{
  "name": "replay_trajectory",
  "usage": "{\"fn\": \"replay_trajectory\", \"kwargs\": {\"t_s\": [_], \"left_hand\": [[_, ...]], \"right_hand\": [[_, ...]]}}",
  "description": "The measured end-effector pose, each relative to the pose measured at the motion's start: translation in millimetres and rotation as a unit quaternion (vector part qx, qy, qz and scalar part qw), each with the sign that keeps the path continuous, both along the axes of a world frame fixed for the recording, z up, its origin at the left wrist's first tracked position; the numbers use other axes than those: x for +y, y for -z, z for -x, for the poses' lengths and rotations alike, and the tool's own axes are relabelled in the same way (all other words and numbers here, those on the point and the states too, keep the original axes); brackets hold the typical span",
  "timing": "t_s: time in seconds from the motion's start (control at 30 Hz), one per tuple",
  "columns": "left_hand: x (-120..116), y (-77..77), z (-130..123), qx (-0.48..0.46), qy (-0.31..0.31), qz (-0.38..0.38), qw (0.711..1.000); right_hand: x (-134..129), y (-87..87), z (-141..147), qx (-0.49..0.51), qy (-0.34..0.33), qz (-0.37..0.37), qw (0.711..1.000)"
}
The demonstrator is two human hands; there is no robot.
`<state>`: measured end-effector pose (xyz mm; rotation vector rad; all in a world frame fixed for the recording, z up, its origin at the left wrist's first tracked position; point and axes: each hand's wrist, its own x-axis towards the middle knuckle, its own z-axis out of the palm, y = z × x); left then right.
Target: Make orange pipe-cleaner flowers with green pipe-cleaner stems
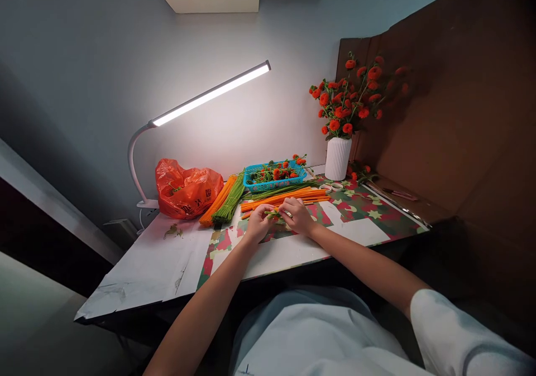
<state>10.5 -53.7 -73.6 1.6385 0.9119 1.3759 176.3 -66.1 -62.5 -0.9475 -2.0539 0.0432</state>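
My left hand [258, 223] and my right hand [297, 217] meet over the front of the table, fingers pinched. Between their fingertips is a small green and orange piece of pipe cleaner [273, 213], partly covered by the fingers. Just beyond lie loose orange pipe cleaners [307, 194], spread sideways, with green pipe cleaners [288, 188] behind them. To the left, an orange bundle [218, 198] and a green bundle [229, 199] of the same stems lie slanted side by side.
A blue basket [274, 184] holds orange flowers with green stems. Behind it to the right stands a white ribbed vase [338, 159] of similar flowers. Tape rolls [337, 187] lie nearby. An orange plastic bag [188, 192] sits left, beside a lit lamp [213, 94]. Cardboard [452, 102] walls the right side.
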Motion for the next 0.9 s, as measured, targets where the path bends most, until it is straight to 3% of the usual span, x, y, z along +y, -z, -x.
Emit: {"fn": "replay_trajectory", "kwargs": {"t_s": [0.23,0.47,0.57,0.7,0.9], "left_hand": [[-9,-7.9,-1,0.089,-0.053,-0.157,0.982],[-14,-17.4,-4,0.149,-0.044,-0.244,0.957],[-16,-18.8,-4,0.145,-0.037,-0.238,0.960],[-17,-16.9,-3,0.106,-0.047,-0.193,0.974],[-6,-9.6,2,0.006,-0.035,-0.067,0.997]], "right_hand": [[5,-2.8,5,0.077,-0.003,0.099,0.992],[19,-9.1,6,0.083,0.002,0.213,0.974],[14,-15.7,8,0.076,0.034,0.214,0.973],[-3,-27.7,10,0.072,0.078,0.161,0.981],[-5,-32.1,12,0.073,0.054,0.117,0.989]]}}
